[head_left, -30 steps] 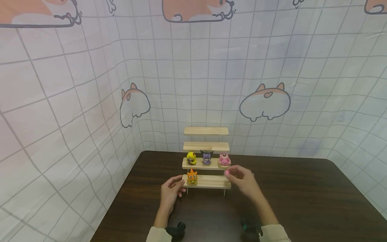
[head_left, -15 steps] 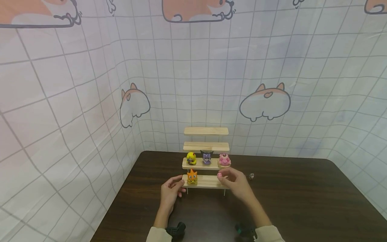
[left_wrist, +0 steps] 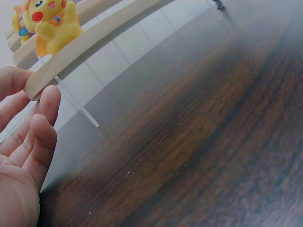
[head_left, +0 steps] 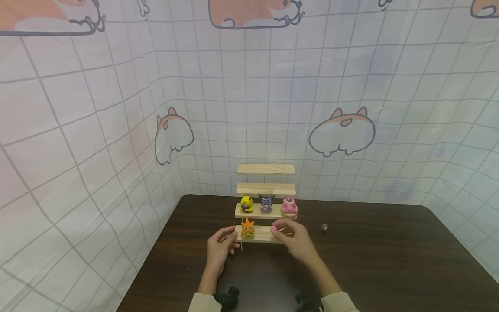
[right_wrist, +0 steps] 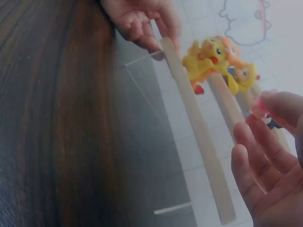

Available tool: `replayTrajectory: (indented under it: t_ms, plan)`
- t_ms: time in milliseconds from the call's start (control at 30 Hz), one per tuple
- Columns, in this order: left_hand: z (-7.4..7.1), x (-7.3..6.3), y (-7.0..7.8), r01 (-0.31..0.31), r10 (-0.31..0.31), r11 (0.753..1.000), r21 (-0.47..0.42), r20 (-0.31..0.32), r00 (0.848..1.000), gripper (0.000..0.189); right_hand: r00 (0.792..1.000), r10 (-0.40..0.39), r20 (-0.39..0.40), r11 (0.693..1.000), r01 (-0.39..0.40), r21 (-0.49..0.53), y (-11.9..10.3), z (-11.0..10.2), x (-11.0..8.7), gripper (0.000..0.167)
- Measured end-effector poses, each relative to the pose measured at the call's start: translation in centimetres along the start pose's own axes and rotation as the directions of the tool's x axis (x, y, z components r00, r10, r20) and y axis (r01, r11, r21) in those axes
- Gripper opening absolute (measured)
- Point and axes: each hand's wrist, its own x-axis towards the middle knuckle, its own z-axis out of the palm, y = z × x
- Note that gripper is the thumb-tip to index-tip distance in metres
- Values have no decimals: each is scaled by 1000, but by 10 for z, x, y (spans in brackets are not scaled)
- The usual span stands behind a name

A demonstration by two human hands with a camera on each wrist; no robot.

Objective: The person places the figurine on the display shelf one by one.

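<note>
A tiered wooden display stand (head_left: 263, 238) holds small toy figures. My left hand (head_left: 220, 247) grips the left end of its lowest board, with fingers above and below the edge in the left wrist view. Beside it on that board sits a yellow Pikachu figure (left_wrist: 57, 28) in an orange hood. My right hand (head_left: 297, 240) pinches a small pink figure (head_left: 274, 228) over the middle of the lowest board; fingers hide most of it. On the board above stand a yellow-haired figure (head_left: 247, 204), a purple-and-black figure (head_left: 267, 203) and a pink figure on a round base (head_left: 290, 207).
Two more boards rise behind, the upper board (head_left: 266, 169) highest. A tiny greyish figure (head_left: 324, 227) lies on the dark wooden table (head_left: 390, 260) right of the stand. White gridded cloth (head_left: 273, 95) with dog drawings hangs around the table.
My right hand has moved left with the small pink figure, from the lowest board's right end to its middle. The tiny greyish figure has come into view behind it. My left hand stays put.
</note>
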Motion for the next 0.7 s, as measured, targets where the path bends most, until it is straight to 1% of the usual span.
replayTrajectory:
  t_ms: [200,500,700]
  plan:
    - [0,1,0,8,-8,1000,6,-12,1000,31,1000,6,-28,1000,-6,-19,2,8,1,14]
    - [0,0,0,11,-11,1000,7,-9,1000,30,996,55,-63,998,-56,-24,4,15,3,13]
    - [1,0,1,12,-12,1000,9,-11,1000,30,994,83,-68,994,-87,-67,4,19,6,11]
